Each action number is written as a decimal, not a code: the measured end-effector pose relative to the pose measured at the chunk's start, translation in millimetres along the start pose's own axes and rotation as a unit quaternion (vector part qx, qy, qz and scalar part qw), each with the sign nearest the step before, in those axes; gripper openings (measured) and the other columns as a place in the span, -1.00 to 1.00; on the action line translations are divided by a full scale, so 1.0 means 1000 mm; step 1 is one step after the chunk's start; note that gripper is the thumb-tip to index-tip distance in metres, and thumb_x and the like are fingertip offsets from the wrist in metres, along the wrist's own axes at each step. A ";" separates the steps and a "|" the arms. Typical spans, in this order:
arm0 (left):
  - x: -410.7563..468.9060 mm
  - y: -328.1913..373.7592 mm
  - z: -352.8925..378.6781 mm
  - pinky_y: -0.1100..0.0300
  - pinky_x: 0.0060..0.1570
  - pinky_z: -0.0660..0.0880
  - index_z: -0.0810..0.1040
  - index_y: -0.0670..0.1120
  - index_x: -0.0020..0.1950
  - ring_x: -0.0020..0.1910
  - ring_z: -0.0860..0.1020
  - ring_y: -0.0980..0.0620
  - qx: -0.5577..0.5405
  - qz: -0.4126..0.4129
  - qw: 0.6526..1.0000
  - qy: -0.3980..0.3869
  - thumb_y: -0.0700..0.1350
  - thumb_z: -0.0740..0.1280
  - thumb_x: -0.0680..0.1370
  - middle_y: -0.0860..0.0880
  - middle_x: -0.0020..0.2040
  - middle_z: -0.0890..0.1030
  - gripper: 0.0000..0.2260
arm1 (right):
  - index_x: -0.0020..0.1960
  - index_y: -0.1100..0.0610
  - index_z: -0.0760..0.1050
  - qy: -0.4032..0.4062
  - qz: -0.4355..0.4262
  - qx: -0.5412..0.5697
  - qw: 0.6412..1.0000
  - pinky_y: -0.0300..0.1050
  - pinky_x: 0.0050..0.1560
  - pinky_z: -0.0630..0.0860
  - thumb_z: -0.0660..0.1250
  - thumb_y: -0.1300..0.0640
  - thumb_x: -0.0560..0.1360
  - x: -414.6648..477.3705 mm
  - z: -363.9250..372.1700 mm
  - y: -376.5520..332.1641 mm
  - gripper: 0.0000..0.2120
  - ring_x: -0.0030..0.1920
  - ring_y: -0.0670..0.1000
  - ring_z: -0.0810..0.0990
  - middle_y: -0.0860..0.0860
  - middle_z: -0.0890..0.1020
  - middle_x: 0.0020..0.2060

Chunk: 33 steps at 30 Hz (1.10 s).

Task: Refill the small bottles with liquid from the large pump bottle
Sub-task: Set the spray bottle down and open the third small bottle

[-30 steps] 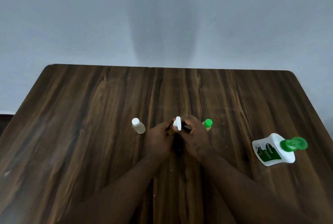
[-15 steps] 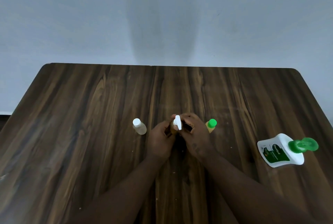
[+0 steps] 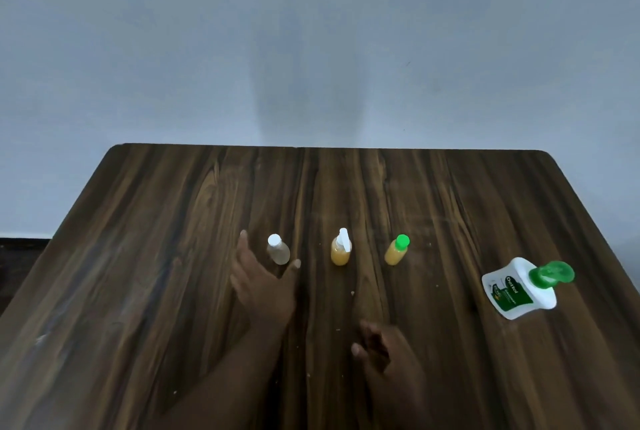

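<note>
Dark wood surface (image 3: 145, 256) carries three small bottles in a row: clear bottle (image 3: 278, 253), spray bottle (image 3: 341, 251) and green-capped bottle (image 3: 396, 253). The pump bottle (image 3: 519, 289) is set well apart at the right. The left hand (image 3: 265, 286) is spread just beside the clear bottle, fingers (image 3: 243, 244) wide, nothing held. The right hand (image 3: 386, 351) is seen nearer, loosely curled, empty.

Plain indoor room; home or office cannot be told
A dark wooden table (image 3: 450, 204) meets a plain pale wall (image 3: 311, 48); a hand-wash pump bottle (image 3: 516, 294) stands on it; the light is dim
</note>
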<state>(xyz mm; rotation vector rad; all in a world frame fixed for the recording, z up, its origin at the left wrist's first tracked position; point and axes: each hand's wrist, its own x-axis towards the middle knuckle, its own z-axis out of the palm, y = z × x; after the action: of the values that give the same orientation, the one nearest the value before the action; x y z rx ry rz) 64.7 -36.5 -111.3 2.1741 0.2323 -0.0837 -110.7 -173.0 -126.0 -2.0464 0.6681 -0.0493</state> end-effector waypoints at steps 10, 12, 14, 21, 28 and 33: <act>-0.071 -0.023 -0.027 0.33 -0.05 0.48 0.66 0.14 0.01 -0.07 0.60 0.28 0.027 0.253 0.954 -0.157 0.11 0.33 0.59 0.27 -0.06 0.67 -0.87 | 0.10 -0.16 0.59 0.007 0.056 0.117 0.992 -0.23 -0.16 0.60 0.43 -0.17 0.46 -0.034 -0.024 -0.030 -0.76 -0.23 -0.15 0.65 -0.05 0.68 -0.13; -0.102 -0.040 -0.023 0.34 -0.15 0.43 0.63 0.13 0.09 -0.12 0.59 0.23 0.118 0.384 0.901 -0.165 0.16 0.35 0.45 0.24 -0.06 0.64 -0.74 | 0.05 0.03 0.59 -0.064 0.124 0.181 0.973 -0.10 -0.32 0.61 0.35 -0.21 0.51 -0.037 -0.032 -0.050 -0.68 -0.36 -0.04 0.63 0.09 0.69 -0.20; -0.117 -0.046 -0.024 0.33 -0.27 0.43 0.57 0.16 0.07 -0.20 0.55 0.19 0.192 0.429 0.865 -0.176 0.23 0.33 0.33 0.21 -0.15 0.59 -0.64 | -0.09 0.15 0.53 -0.098 0.135 0.164 0.972 -0.10 -0.42 0.58 0.31 -0.20 0.55 -0.042 -0.038 -0.060 -0.62 -0.43 0.03 0.62 0.13 0.67 -0.28; -0.135 -0.043 -0.052 0.20 -0.30 0.53 0.56 0.19 -0.02 -0.20 0.56 0.14 0.271 0.439 0.832 -0.203 0.32 0.36 0.32 0.22 -0.16 0.54 -0.67 | -0.21 0.06 0.54 -0.160 0.050 0.025 0.986 -0.11 -0.19 0.59 0.54 0.01 0.35 -0.060 -0.052 -0.057 -0.80 -0.27 -0.09 0.63 -0.01 0.67 -0.28; -0.166 -0.005 -0.045 0.18 0.30 0.38 0.51 0.20 0.43 0.34 0.49 0.06 0.318 0.330 0.834 -0.305 0.41 0.01 0.24 0.15 0.33 0.56 -0.19 | -0.06 -0.01 0.56 -0.101 0.060 0.078 0.990 -0.11 -0.02 0.62 0.52 -0.25 0.25 -0.077 -0.074 -0.042 -0.58 -0.06 -0.06 0.66 -0.03 0.67 -0.08; -0.185 0.013 -0.030 0.20 0.30 0.36 0.53 0.22 0.39 0.37 0.46 0.10 0.368 0.362 0.805 -0.295 0.46 0.10 0.30 0.15 0.34 0.54 -0.27 | -0.22 0.04 0.43 -0.109 0.075 -0.001 0.991 0.10 -0.11 0.65 0.39 -0.30 0.34 -0.073 -0.089 -0.004 -0.59 -0.21 0.07 0.69 0.04 0.67 -0.27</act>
<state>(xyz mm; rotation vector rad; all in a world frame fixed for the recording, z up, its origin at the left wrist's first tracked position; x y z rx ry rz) -114.8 -44.5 -56.8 2.6935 -1.1663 -0.4657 -197.1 -206.0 -57.4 -1.9627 0.6809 0.2598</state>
